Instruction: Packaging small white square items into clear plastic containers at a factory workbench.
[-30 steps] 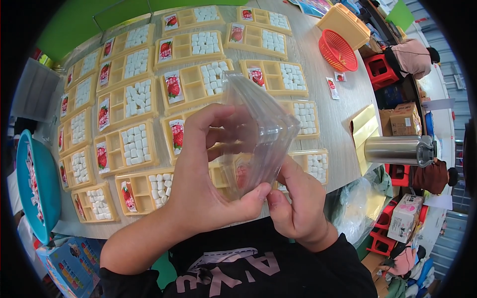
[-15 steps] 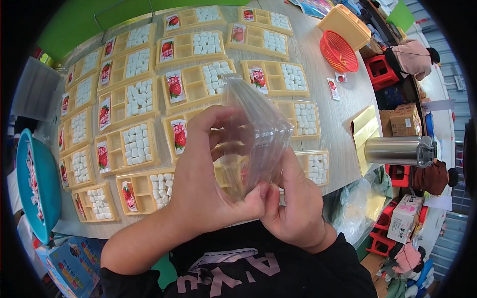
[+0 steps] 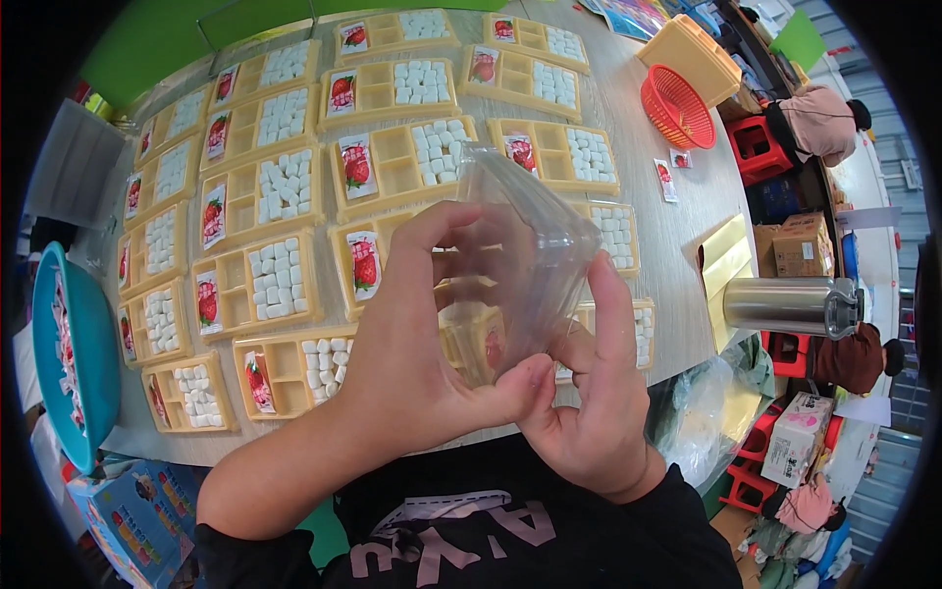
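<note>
Between my two hands is a stack of clear plastic lids (image 3: 530, 265), tilted above the table. My left hand (image 3: 422, 324) wraps round the stack from the left, thumb at its lower corner. My right hand (image 3: 594, 393) pinches the near right edge with thumb and fingers. Beneath and around them lie rows of cream compartment trays (image 3: 235, 221). The trays hold white marshmallow-like pieces (image 3: 285, 187) in one section and a strawberry-printed sachet (image 3: 358, 165) in another. Some trays are partly hidden behind my hands.
A teal basin (image 3: 74, 363) with sachets stands at the left. On the right are a red basket (image 3: 677, 106), stacked cream trays (image 3: 692, 59), two loose sachets (image 3: 665, 181) and a steel flask (image 3: 785, 304). Co-workers (image 3: 819, 126) sit beyond the table's right edge.
The lid stack has turned, with its broad face showing more. My right index finger has lifted and stretched upward along the stack's right corner. My left hand keeps its hold.
</note>
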Tool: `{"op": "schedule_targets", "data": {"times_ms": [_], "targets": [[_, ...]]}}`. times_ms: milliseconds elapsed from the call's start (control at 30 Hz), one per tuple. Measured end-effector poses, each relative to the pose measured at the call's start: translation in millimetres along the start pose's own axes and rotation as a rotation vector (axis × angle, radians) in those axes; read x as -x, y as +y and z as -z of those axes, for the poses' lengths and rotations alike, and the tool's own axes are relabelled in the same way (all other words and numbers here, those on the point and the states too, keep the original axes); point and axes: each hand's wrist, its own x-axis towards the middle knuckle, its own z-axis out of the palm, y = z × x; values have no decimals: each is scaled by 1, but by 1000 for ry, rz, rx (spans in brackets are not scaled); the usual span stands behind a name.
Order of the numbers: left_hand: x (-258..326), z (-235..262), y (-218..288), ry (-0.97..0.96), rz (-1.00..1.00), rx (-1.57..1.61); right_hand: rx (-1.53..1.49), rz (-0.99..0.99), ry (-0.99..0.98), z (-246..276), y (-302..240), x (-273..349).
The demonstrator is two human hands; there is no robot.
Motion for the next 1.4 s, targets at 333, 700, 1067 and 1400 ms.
{"op": "schedule_targets", "data": {"times_ms": [333, 700, 1067, 1400], "targets": [[-1, 0, 0, 91, -183, -268, 95, -30, -82, -2, -8, 2], [5, -6, -4, 94, 37, 369, -372, -186, 76, 5, 7, -8], [2, 1, -6, -55, 144, 763, -758, -450, -100, 17, 24, -14], [0, 1, 7, -93, 343, 892, -1146, -582, -134, 22, 27, -9]]}}
